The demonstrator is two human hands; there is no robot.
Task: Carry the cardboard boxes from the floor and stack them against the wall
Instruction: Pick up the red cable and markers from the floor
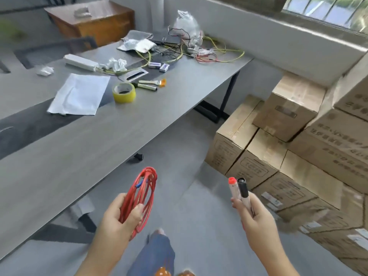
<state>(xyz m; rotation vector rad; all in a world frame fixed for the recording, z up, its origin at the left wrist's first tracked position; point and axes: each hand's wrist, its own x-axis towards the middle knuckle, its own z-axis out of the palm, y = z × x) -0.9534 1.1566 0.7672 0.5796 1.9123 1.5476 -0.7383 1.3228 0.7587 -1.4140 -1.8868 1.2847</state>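
Several brown cardboard boxes (288, 148) stand stacked against the wall under the window on the right, rising in steps toward the near right. My left hand (119, 214) grips a coil of red wire (142, 194) over the floor beside the table. My right hand (253, 214) holds two markers (239, 191) upright, one with a red cap and one with a black cap, just left of the box stack.
A long grey table (127, 124) fills the left, carrying a yellow tape roll (123, 93), a white sheet (78, 94), pens, small packs and tangled wires (199, 50). A wooden cabinet (93, 20) stands behind it. Grey floor runs between table and boxes, my leg below.
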